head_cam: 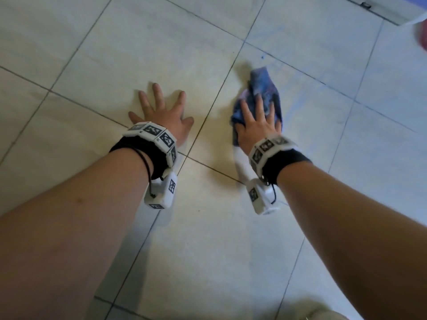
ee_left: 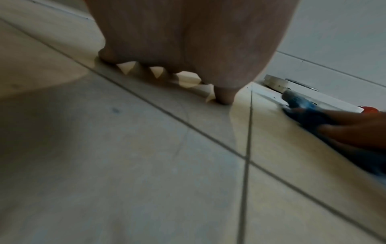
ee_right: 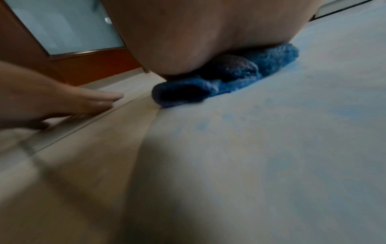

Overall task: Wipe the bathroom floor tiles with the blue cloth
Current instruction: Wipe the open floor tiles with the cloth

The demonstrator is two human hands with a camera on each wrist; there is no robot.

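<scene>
Blue and bunched up, the cloth point(head_cam: 261, 98) lies on the floor point(head_cam: 208, 227) under the right hand point(head_cam: 258, 123). That hand is flat on top of it, with straight fingers point(head_cam: 246, 109) spread over the cloth and pressing it down. Nothing is pinched; the grip is an open, flat press. The right wrist view shows the same thing from low down: the palm sits on the cloth point(ee_right: 229, 79), and the cloth is squashed against the tile.

The cloth's long side points away from the person, toward the far edge of the floor where a pale sill point(head_cam: 392, 10) runs. Part of the cloth sticks out past the fingertips on that far side, and part hangs out beside the thumb. So the cloth lies straight ahead of the palm, in line with the arm.

The left hand point(head_cam: 161, 112) is flat on the bare tile, fingers wide and holding nothing. It is near the cloth but not touching it, with a grout line point(head_cam: 215, 107) between the two. It looks like it is there to hold the person up.

Faint blue streaks point(head_cam: 312, 88) show on the tiles to the right and far side of the cloth. The tiles under the left hand look plain, so the next wipe probably needs to slide the cloth sideways across that grout line. The right hand is the one already on it.
</scene>
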